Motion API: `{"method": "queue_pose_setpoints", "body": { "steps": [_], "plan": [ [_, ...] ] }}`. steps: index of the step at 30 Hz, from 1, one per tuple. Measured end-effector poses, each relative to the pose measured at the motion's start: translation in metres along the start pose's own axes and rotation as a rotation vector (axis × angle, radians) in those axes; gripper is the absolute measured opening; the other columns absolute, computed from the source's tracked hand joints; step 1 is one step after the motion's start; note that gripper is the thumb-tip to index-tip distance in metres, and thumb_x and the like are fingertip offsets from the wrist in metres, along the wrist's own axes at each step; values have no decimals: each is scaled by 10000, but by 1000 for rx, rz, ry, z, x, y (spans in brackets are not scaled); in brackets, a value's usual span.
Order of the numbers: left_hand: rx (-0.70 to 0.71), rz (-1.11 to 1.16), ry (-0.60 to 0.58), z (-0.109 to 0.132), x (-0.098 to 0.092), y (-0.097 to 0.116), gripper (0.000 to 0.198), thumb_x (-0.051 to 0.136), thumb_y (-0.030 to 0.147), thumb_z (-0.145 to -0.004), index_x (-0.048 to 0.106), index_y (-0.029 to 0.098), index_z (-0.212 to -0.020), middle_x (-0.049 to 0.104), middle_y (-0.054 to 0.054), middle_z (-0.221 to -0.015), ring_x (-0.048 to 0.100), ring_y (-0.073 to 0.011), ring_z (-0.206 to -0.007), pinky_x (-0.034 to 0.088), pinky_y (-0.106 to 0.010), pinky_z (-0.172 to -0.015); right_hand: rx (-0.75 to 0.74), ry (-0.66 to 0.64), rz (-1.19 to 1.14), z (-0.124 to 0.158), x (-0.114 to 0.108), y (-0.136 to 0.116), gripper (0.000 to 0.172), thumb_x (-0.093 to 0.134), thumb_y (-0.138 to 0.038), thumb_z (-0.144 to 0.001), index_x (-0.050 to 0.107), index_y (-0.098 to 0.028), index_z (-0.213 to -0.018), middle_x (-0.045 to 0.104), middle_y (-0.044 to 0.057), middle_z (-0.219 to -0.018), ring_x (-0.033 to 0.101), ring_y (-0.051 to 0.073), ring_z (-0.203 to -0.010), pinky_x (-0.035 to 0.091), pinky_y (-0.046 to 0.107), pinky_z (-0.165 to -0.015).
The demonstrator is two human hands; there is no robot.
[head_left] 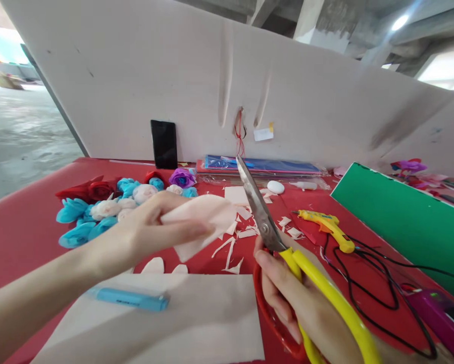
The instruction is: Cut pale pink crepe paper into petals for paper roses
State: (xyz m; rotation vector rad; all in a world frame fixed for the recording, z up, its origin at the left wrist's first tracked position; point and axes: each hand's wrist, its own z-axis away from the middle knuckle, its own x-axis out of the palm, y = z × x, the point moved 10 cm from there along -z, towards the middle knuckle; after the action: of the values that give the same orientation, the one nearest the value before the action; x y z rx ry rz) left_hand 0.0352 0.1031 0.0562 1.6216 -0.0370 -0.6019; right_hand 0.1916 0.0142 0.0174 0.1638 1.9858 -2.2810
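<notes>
A white partition [147,65] stands behind the red table [18,237] where you work, a green panel [404,222] leaning at the right. A large pale sheet [196,323] spreads along the near edge; red, blue, white and purple flowers [126,187] cluster beyond your left forearm. Your right hand [302,298] is wrapped around the handles of yellow-and-red scissors [275,241], blades pointing up and away. Your left hand [156,222], thumb against fingers, pinches a pale cut piece [207,215] above the table, just left of the blades. A yellow glue gun [327,225] lies to the right, a black phone [164,144] props against the partition, a blue marker [132,298] rests on the sheet, and pale scraps [246,234] litter the middle.
</notes>
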Motion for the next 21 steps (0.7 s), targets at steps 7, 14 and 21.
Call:
{"method": "queue_pose_setpoints", "body": {
  "steps": [7, 14, 21],
  "plan": [
    [135, 111, -358, 12, 61, 9, 376, 607, 408, -804, 513, 182, -519, 427, 47, -498, 348, -87, -465, 244, -191, -419, 31, -166, -278, -6, 10, 2, 557, 557, -480, -875, 300, -189, -476, 249, -116, -423, 232, -3, -295, 182, 133, -302],
    [44, 6, -419, 23, 80, 1, 239, 589, 414, -804, 717, 215, -774, 610, 35, -615, 484, -126, -566, 356, -179, -484, -21, -165, -338, -2, 13, -12, 470, 481, -327, -918, 287, -210, -507, 235, -121, -415, 212, 11, -294, 162, 123, -283],
    [-164, -134, -203, 28, 64, -18, 339, 704, 451, -643, 735, 195, -864, 687, -8, -719, 591, -212, -703, 447, -262, -640, 12, -137, -285, 1, 8, -3, 184, 486, -357, -918, 487, -208, -808, 251, -144, -417, 227, 33, -284, 164, 114, -253]
  ]
}}
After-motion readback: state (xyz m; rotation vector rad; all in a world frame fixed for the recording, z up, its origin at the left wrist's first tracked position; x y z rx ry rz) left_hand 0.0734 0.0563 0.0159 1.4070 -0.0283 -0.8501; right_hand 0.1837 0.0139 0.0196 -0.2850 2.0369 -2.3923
